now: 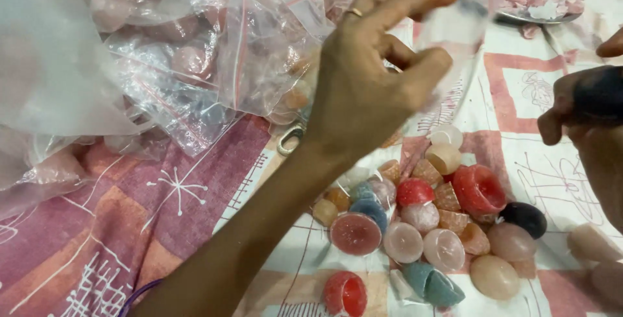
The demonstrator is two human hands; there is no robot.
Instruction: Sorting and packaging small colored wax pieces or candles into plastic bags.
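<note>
The left hand (370, 77) pinches a clear bag (454, 28) open above the stone pile (441, 226); beside it, the right hand (584, 106) grips a dark stone (600, 93).

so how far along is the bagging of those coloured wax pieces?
Done: many clear zip bags lie filled on the patterned cloth. In hand: the left hand lifts a clear bag; the right hand grips a dark piece. Left: a loose heap of coloured wax pieces sits unbagged, and more pink pieces fill a metal dish behind.
</note>
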